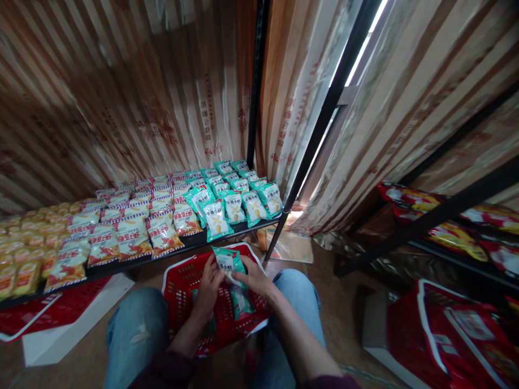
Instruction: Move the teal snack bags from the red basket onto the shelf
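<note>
Between my knees stands a red plastic shopping basket (182,286) with a white rim. Above it, a teal snack bag (227,261) is held by both hands. My left hand (210,283) grips the bag's left side, fingers closed on it. My right hand (251,276) is closed on its right side, thumb across the front. Another teal snack bag (242,302) lies inside the basket, below my right hand. On the shelf (194,241) just beyond the basket, several teal snack bags (234,207) stand in rows at the right end.
Left of the teal bags are white-and-orange snack bags (133,237) and small yellow packs (28,273). A black shelf post (312,146) rises beside the shelf's right end. At right, a red basket (409,324) holds red packages; another red basket (77,308) sits under the shelf.
</note>
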A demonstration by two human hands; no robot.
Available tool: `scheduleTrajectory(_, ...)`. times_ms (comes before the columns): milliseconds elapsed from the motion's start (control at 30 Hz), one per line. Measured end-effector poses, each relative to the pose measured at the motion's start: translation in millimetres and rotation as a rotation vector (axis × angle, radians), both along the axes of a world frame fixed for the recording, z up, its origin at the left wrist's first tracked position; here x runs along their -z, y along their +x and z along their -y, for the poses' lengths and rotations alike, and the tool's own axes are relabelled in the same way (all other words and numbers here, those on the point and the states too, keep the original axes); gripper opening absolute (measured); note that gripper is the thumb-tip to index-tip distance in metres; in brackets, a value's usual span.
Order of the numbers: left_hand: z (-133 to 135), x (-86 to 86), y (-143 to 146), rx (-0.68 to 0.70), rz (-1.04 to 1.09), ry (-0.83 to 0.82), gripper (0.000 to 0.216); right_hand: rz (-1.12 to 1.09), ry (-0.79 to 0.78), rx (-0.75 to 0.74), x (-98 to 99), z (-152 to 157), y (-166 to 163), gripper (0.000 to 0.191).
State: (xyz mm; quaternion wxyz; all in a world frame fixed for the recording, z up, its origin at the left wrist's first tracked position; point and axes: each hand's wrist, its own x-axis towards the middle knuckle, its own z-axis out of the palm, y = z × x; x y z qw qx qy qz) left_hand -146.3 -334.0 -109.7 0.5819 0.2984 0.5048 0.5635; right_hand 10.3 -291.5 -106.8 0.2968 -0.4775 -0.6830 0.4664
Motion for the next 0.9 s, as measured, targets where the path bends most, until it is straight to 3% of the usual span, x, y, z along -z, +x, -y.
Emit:
scheduleTrajectory(100,-8.7,0.1,3.6,0.002,-0.037,0.076,0.058,-0.063,-0.001,0.059,-3.5,-5.8,5.2,0.047)
scheduleTrajectory(300,-22.2,-7.9,15.1,0.043,-0.11,0.149,0.063,-0.086,0.156,0.18,-11.7,-10.3,3.2,0.046)
scheduleTrajectory(500,-36.9,-23.4,26.2,0.09,-0.183,0.24,0.067,0.035,0.465,0.346,-16.2,-25.5,-1.7,0.041)
scheduleTrajectory(633,-49.9,-28.0,30.8,0.09,-0.241,0.314,0.064,0.153,0.596,0.451,-19.2,-46.7,-0.1,0.049)
scheduleTrajectory(900,-82.3,-33.0,37.9,0.004,-0.335,0.323,0.058,0.222,0.637,0.548,-31.2,-84.1,-8.6,0.061)
